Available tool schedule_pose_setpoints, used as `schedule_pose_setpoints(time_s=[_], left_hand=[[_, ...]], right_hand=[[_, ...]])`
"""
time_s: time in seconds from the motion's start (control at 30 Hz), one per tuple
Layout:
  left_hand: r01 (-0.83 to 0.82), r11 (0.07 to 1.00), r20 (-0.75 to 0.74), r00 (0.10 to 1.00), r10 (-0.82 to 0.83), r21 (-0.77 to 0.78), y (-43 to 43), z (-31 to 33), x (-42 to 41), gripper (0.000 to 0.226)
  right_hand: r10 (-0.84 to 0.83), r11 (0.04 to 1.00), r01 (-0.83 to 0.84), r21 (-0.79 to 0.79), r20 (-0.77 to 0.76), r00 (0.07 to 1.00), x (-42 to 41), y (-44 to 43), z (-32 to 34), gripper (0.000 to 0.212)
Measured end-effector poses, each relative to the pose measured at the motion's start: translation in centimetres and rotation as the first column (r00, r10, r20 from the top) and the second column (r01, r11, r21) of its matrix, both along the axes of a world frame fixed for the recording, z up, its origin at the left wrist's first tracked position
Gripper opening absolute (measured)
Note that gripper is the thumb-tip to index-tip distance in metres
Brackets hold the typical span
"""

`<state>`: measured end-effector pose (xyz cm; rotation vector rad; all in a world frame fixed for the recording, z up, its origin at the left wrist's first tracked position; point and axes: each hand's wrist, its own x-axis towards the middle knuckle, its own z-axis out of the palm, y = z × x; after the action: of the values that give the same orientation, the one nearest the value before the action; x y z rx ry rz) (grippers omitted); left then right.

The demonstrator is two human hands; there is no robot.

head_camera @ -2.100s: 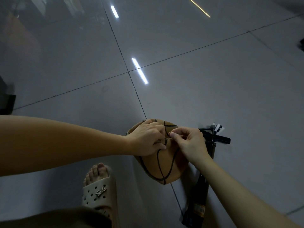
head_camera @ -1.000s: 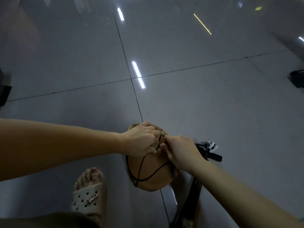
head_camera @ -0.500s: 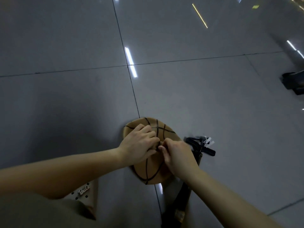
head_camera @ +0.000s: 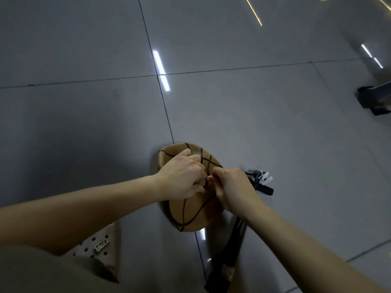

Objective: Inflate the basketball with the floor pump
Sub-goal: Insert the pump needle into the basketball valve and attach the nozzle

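Nearest the camera, at lower left, a perforated pale sandal [head_camera: 99, 248] with a script badge rests on the floor, partly covered by the left forearm.

The floor pump [head_camera: 229, 256] lies flat on the tiles at lower centre-right. Its black barrel runs from the bottom edge of the view upward, under the right forearm. Its handle [head_camera: 265, 189] emerges beyond the right hand, with white tags [head_camera: 265, 176] just beside it.

The basketball [head_camera: 190, 214] sits on the floor immediately left of the pump barrel, over a grout line. It is brown with black seams. It is visibly slack, with a flattened, creased upper edge.

Left hand [head_camera: 182, 178]: placed on top of the ball, fingers curled and thumb pressed in, gripping the slack surface.

Right hand [head_camera: 232, 187]: positioned over the ball's right side, fingertips [head_camera: 211, 177] bunched tightly together and touching the left hand's fingers at the ball's surface. It cannot be determined from this view whether they hold anything, because the contact point is hidden.

Beyond the ball, the glossy grey tiled floor [head_camera: 254, 123] extends away, with a bright strip-light reflection [head_camera: 160, 69] across a grout intersection. A dark object [head_camera: 372, 100] sits at the far right edge, well apart from the work area.
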<state>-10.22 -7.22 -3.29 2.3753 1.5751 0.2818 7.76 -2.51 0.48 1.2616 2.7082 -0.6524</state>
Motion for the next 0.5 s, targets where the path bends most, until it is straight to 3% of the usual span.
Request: schedule_pose_setpoints(time_s=[0.5], left_hand=[[-0.059, 0.987, 0.104, 0.992, 0.075, -0.149, 0.3, -0.4, -0.4, 0.028]], right_hand=[[0.005, 1.000, -0.007, -0.011, -0.137, 0.990, -0.1, -0.7, -1.4, 0.022]])
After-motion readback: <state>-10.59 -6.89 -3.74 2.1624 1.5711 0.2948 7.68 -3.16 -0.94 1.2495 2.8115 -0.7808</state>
